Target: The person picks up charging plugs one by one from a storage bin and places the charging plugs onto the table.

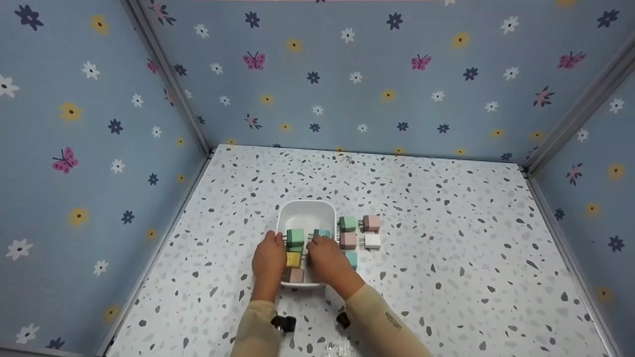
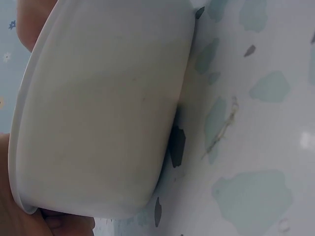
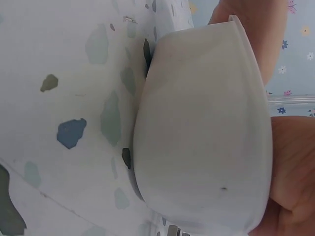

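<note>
my left hand (image 1: 269, 260) grips the left rim of the tub (image 1: 307, 204); my right hand (image 1: 328, 262) seems to pinch a teal plug (image 1: 323, 232) inside it. pinched loosely, it could drop; swinging right, i might scatter the outer plugs (image 1: 349, 240) on the surface (image 1: 449, 223).

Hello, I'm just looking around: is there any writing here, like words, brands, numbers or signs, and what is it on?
No text can be read.
Right sleeve: a small dark mark, too blurred to tell whether it is lettering.
Plug-shaped blocks: no legible marking.
White tub: no lettering on the sides shown.
</note>
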`<move>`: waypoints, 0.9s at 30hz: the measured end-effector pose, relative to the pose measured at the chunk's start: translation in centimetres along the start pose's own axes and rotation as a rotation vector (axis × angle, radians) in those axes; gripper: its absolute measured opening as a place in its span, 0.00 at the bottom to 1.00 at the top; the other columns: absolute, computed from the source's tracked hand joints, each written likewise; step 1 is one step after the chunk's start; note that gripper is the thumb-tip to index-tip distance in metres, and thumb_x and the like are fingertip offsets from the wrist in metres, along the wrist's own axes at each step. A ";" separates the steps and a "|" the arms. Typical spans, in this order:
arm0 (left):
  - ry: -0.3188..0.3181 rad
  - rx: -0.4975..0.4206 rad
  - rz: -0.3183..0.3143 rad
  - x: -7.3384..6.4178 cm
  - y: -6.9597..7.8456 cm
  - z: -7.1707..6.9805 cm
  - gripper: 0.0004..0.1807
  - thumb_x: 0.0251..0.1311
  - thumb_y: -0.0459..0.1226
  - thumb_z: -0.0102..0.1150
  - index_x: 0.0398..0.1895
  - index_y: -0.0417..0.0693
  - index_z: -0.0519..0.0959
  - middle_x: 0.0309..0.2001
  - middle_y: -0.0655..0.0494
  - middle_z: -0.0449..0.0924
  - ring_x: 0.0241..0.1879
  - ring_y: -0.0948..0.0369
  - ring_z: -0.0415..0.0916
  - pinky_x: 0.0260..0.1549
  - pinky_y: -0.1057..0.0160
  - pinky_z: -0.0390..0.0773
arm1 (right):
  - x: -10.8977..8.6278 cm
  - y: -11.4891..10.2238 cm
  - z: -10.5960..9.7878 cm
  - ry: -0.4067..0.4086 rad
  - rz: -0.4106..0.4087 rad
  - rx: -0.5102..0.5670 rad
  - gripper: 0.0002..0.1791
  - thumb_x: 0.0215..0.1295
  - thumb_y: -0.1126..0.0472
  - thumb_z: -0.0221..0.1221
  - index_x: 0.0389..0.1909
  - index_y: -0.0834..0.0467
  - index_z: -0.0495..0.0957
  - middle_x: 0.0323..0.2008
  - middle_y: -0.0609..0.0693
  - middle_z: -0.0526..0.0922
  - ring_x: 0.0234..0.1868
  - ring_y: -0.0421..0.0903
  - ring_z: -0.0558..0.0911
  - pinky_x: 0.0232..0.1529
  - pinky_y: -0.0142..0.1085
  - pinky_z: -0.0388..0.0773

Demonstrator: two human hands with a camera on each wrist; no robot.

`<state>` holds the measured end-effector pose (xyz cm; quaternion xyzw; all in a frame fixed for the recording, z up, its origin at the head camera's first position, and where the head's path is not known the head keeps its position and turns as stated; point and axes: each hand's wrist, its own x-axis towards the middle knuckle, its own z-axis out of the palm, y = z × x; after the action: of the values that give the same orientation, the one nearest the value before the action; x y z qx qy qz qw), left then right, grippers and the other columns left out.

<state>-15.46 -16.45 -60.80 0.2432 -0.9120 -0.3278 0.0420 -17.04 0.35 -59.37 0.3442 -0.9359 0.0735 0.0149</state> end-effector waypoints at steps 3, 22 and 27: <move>-0.004 0.012 -0.001 0.0 0.0 -0.1 0.18 0.81 0.48 0.41 0.42 0.46 0.76 0.31 0.48 0.80 0.28 0.52 0.74 0.28 0.52 0.70 | -0.1 0.1 -0.2 -0.016 -0.004 0.013 0.12 0.70 0.61 0.64 0.52 0.59 0.83 0.46 0.51 0.82 0.47 0.48 0.82 0.56 0.43 0.78; 0.034 0.037 0.022 -0.2 0.1 0.0 0.18 0.80 0.48 0.43 0.43 0.44 0.77 0.34 0.45 0.83 0.33 0.47 0.82 0.29 0.48 0.73 | -1.2 0.4 -1.4 0.090 -0.075 0.087 0.21 0.52 0.67 0.73 0.49 0.60 0.82 0.42 0.50 0.79 0.44 0.47 0.79 0.53 0.41 0.78; 0.027 0.039 0.010 -0.2 0.2 0.0 0.18 0.80 0.47 0.43 0.44 0.44 0.77 0.34 0.45 0.83 0.34 0.47 0.82 0.29 0.48 0.73 | -1.5 0.4 -1.7 0.094 -0.076 0.079 0.22 0.53 0.66 0.73 0.51 0.59 0.82 0.45 0.50 0.80 0.47 0.47 0.80 0.55 0.42 0.77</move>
<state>-15.38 -16.22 -60.67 0.2438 -0.9188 -0.3063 0.0511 -16.23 1.86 -57.89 0.3759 -0.9168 0.1260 0.0478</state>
